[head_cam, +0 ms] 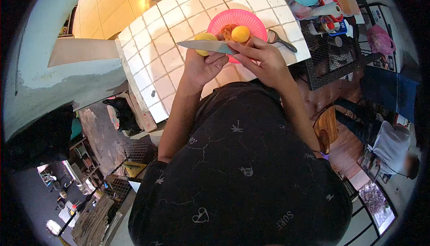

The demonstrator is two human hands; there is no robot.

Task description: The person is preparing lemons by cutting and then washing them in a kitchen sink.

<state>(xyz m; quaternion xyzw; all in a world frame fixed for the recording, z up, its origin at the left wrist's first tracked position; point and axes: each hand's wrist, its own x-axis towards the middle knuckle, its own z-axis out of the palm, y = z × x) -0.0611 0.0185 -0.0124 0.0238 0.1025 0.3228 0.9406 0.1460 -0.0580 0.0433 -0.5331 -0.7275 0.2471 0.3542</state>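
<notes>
My left hand holds a pale yellow, peeled-looking round fruit or vegetable just over the near left side of a pink plastic colander. A kitchen knife lies across the front of this piece, its tip pointing left. The knife's handle end is in my right hand, whose fingers hide most of it. Inside the colander are an orange-yellow round piece and brownish-orange scraps that look like peelings. A peeler with a black handle lies right of the colander on the tiles.
The white tiled counter extends in front of me. At the right stands a black mesh rack with bags, a paper roll and containers. A person is seated at the far right, near a wooden stool. Wire racks stand at lower left.
</notes>
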